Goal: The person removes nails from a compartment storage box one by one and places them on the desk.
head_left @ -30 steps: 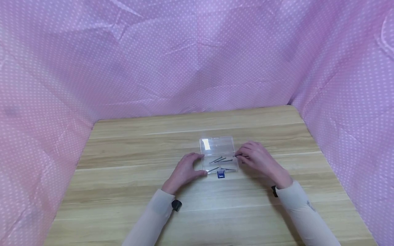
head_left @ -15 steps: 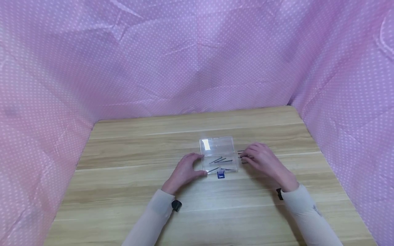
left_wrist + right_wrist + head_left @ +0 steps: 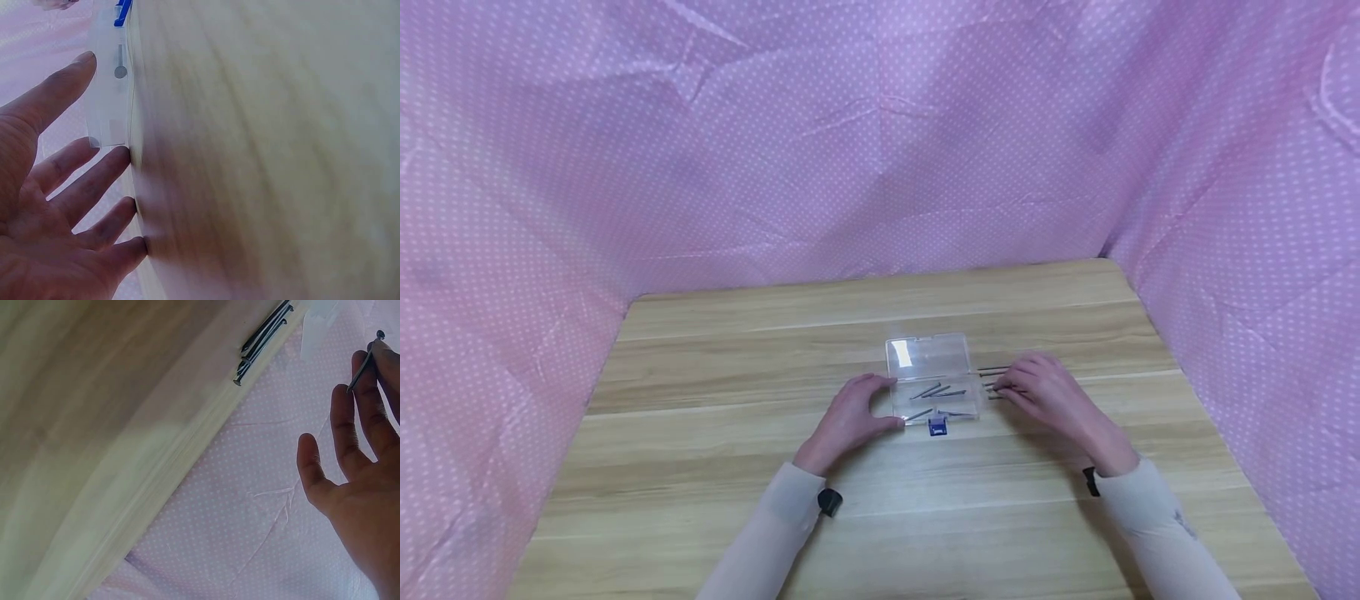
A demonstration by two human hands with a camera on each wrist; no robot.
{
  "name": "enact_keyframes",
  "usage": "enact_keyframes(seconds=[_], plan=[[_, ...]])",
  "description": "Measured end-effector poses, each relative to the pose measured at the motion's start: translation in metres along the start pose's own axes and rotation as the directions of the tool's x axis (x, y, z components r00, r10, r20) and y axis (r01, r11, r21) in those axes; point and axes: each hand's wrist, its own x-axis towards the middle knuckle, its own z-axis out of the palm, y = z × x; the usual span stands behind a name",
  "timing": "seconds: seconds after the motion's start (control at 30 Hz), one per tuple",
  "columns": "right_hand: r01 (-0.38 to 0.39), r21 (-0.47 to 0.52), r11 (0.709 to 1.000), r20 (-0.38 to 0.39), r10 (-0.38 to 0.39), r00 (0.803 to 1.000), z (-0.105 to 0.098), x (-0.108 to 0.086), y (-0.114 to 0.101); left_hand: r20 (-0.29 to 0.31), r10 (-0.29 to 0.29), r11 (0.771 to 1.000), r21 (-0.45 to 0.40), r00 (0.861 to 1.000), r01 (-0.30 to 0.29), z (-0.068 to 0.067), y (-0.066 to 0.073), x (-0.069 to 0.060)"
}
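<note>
A clear plastic box lies on the table with its lid folded back, and several nails rest inside. My left hand holds the box's left end, thumb at the front corner and a finger at the back one. Other fingertips of that hand rest on the table in the left wrist view. To the right of the box, my right hand pinches a nail between thumb and fingers. Beneath and beside that hand lie several loose nails, partly hidden in the head view.
A blue latch hangs at the box's front edge. The wooden table reaches to pink dotted cloth at the back and sides. Each wrist carries a black camera mount.
My right hand has drawn away from the box's right edge to the right, with a nail pinched. More loose nails now show beside the box. The left hand and box stay put.
</note>
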Motion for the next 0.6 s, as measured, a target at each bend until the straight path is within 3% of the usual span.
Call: enact_keyframes(seconds=[0.6], plan=[[-0.013, -0.034, 0.999, 0.074, 0.016, 0.997, 0.0007, -0.0090, -0.0031, 0.007, 0.011, 1.000, -0.007, 1.000, -0.011, -0.0037, -0.0009, 0.0003]])
